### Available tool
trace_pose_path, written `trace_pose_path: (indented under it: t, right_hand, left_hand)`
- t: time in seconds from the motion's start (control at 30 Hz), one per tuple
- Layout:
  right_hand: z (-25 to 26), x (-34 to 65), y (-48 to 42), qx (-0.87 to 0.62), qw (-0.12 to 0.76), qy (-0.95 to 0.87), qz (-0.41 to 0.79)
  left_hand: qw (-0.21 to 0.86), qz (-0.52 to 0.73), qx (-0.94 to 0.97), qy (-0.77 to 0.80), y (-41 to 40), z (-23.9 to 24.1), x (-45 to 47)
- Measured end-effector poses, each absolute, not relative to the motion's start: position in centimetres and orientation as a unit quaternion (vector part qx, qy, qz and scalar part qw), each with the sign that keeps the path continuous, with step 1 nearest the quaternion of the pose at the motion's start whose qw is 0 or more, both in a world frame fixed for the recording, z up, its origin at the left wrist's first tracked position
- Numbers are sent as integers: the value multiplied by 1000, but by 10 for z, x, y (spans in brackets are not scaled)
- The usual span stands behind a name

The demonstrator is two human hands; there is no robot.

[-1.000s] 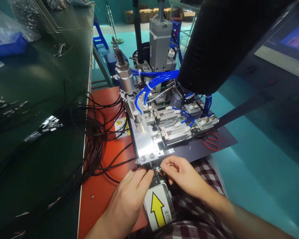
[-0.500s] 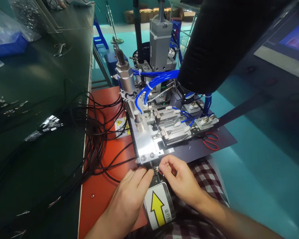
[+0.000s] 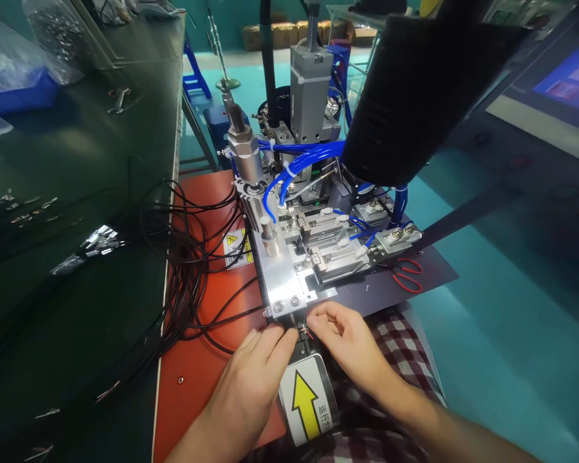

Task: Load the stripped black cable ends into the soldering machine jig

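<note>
Now my right hand (image 3: 352, 341) has crept toward my left hand (image 3: 255, 373), so both pinch the wires (image 3: 308, 333) at the jig's (image 3: 282, 283) near edge.

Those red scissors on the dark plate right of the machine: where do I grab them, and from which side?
Probably by the red handle loops of the scissors, coming from the right, over the open part of the dark plate. The loops lie flat and free, facing away from the machine, while the blade end runs in under a metal block, where it is crowded.
</note>
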State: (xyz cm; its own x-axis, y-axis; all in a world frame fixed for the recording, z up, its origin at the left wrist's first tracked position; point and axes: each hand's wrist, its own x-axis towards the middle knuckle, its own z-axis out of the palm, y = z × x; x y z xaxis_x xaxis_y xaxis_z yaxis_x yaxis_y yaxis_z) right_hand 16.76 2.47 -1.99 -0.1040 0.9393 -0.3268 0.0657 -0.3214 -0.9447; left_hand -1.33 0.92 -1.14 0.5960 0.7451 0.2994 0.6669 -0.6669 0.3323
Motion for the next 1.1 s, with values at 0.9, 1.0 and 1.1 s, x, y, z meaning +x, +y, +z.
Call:
trace_pose_path:
  t: [0.9, 1.0, 1.1]
  right_hand:
    - [-19, 171, 5, -582, 317, -466, 586]
    - [-15, 172, 7, -590, 324, -578, 461]
    - [-11, 175, 13, -583, 335, -602, 431]
  left_hand:
    - [85, 221, 886, 398, 10, -7, -13]
    - [80, 217, 889, 396, 10, -8, -12]
    - [71, 219, 891, 391, 10, -10, -13]
